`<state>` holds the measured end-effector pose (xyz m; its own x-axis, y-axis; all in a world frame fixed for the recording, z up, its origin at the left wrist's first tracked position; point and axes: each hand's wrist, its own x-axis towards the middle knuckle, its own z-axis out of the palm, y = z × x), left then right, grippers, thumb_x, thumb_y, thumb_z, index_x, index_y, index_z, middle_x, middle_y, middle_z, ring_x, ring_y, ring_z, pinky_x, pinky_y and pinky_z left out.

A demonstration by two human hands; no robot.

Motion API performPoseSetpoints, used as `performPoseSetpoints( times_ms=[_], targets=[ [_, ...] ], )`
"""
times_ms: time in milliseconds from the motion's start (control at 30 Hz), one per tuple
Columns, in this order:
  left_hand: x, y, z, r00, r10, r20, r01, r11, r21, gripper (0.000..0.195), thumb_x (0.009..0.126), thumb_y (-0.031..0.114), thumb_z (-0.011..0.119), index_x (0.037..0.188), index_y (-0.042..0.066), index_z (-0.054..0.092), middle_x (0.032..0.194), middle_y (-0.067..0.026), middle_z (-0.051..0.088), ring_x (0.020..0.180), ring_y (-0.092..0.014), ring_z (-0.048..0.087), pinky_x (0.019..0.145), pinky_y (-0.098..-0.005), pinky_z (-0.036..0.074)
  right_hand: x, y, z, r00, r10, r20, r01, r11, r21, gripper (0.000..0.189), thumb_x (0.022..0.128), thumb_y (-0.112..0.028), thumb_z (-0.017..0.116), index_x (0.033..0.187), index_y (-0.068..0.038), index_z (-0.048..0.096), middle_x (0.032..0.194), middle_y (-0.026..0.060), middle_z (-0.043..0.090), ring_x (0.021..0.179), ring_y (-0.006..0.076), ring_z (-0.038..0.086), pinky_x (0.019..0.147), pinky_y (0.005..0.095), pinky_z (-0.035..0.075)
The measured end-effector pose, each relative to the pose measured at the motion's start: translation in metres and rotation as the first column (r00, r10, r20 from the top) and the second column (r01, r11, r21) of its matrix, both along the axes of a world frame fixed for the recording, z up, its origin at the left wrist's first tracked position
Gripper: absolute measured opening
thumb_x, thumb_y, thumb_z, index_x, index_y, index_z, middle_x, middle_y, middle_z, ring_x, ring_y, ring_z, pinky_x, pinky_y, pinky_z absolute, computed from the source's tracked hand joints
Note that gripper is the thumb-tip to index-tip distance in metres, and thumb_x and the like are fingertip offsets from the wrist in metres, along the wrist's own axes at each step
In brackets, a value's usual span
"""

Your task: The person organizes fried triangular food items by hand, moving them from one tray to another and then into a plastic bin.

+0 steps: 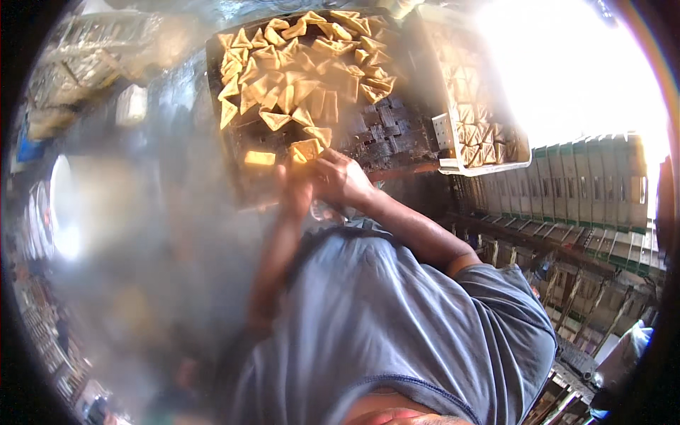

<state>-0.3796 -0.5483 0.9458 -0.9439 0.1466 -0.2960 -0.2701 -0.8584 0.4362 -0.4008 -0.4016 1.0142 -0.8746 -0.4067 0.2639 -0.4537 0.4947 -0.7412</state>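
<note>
Both hands meet at the near edge of a dark woven tray [390, 122]. My left hand [296, 188] and my right hand [342, 175] hold a few golden fried tofu pieces [306, 151] between them, fingers partly hidden behind one another. Just left of the hands lies a single yellow block [260, 158], apparently tofu. Beyond them, many golden fried tofu triangles [276, 119] are spread loosely over the tray, some tilted on edge. Haze on the lens blurs the left hand and the tray's near left corner.
To the right stands a white perforated plastic crate [443, 138] packed with rows of brown triangular pieces [478, 141]. Stacked pale crates [589, 183] stand farther right, beneath strong glare. At left are a pale container [132, 105] and a large round-rimmed vessel [61, 207], both blurred.
</note>
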Motion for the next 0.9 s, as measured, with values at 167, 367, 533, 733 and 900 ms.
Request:
performPoseSetpoints(
  times_ms=[167, 367, 533, 733, 900],
  targets=[
    [0.008, 0.001, -0.003, 0.957, -0.124, -0.263, 0.011, 0.919, -0.394, 0.052, 0.094, 0.045, 0.048, 0.131, 0.008, 0.044, 0.120, -0.0076, 0.055, 0.111, -0.020, 0.053, 0.093, -0.0348, 0.045, -0.005, 0.002, 0.000, 0.984, 0.141, -0.106, -0.143, 0.990, -0.010, 0.030, 0.071, -0.014, 0.069, 0.100, -0.011, 0.065, 0.085, 0.0089, 0.059, 0.077, 0.0289, 0.061, 0.067, 0.0390, 0.052],
    [0.018, -0.014, -0.032, 0.958, -0.049, -0.281, -0.038, 0.955, -0.295, 0.061, 0.085, 0.028, 0.065, 0.135, 0.007, 0.038, 0.126, -0.0109, 0.050, 0.115, -0.025, 0.051, 0.094, -0.0412, 0.047, -0.050, 0.011, 0.005, 0.955, -0.288, 0.069, 0.280, 0.954, 0.107, 0.016, 0.084, -0.020, 0.065, 0.092, -0.007, 0.069, 0.085, 0.0149, 0.065, 0.077, 0.0317, 0.064, 0.067, 0.0378, 0.051],
    [0.005, -0.008, 0.016, 0.944, -0.033, -0.329, 0.048, 0.998, 0.036, 0.082, 0.077, 0.035, 0.074, 0.139, 0.003, 0.031, 0.138, -0.0197, 0.041, 0.128, -0.035, 0.041, 0.106, -0.0459, 0.037, -0.082, 0.022, -0.073, 0.879, -0.441, 0.179, 0.389, 0.883, 0.262, 0.036, 0.073, -0.038, 0.072, 0.094, -0.008, 0.068, 0.089, 0.0187, 0.066, 0.087, 0.0331, 0.063, 0.075, 0.0426, 0.051],
    [0.002, -0.016, -0.001, 0.960, -0.019, -0.280, 0.011, 1.000, -0.029, 0.079, 0.080, 0.035, 0.071, 0.137, -0.003, 0.030, 0.137, -0.0227, 0.041, 0.123, -0.034, 0.047, 0.103, -0.0421, 0.042, -0.082, 0.020, -0.074, 0.866, -0.369, 0.338, 0.345, 0.929, 0.132, 0.038, 0.068, -0.034, 0.078, 0.092, -0.007, 0.067, 0.080, 0.0121, 0.068, 0.073, 0.0271, 0.066, 0.065, 0.0371, 0.053],
    [0.005, -0.020, -0.040, 0.988, 0.048, -0.146, -0.071, 0.986, -0.154, 0.069, 0.082, 0.031, 0.069, 0.133, 0.000, 0.036, 0.130, -0.0163, 0.050, 0.118, -0.032, 0.052, 0.099, -0.0496, 0.045, -0.072, 0.036, 0.004, 0.714, -0.150, 0.684, 0.342, 0.927, -0.154, 0.039, 0.073, -0.030, 0.078, 0.102, -0.006, 0.067, 0.078, 0.0071, 0.068, 0.067, 0.0141, 0.062, 0.061, 0.0304, 0.051]
  ],
)
